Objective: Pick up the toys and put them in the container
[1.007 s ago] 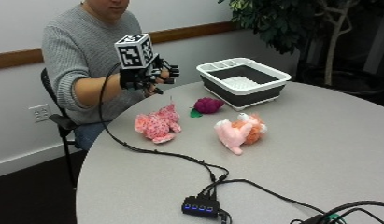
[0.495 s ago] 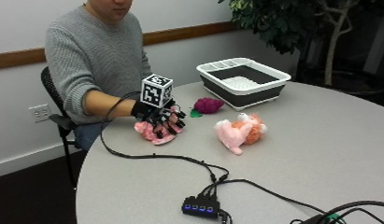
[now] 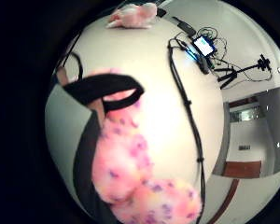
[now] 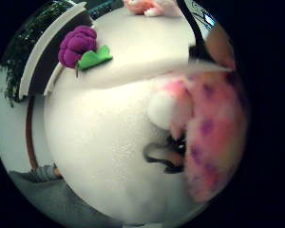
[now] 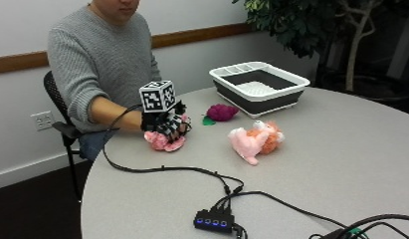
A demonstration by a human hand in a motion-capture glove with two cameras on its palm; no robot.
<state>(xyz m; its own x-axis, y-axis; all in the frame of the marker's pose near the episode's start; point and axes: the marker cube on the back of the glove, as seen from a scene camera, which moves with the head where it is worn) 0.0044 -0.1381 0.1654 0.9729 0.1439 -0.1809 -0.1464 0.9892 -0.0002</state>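
A person in a grey sweater sits at a round table (image 5: pixel 363 164). The right hand (image 5: pixel 165 124) lies on top of a pink spotted toy (image 5: pixel 165 142), which sits on the table near the person's edge. The fingers curl down over the toy and appear to grip it, though the outside view does not show the fingertips clearly. Both palm views show the same spotted plush (image 3: pixel 130 172) (image 4: pixel 213 137) pressed close against the palm, with the tabletop just beyond it.

2 more toys lie on the table. A purple one with a green leaf (image 5: pixel 219 112) sits between the hand and the container (image 5: pixel 259 87), near the container's wall. A pink and orange plush (image 5: pixel 255 141) lies on its side further out, apart from the hand. The container is a white-rimmed tub with dark walls, standing at the far edge of the table.

A black cable (image 5: pixel 164 169) runs from the glove across the table to a small hub (image 5: pixel 214 220) with blue lights.
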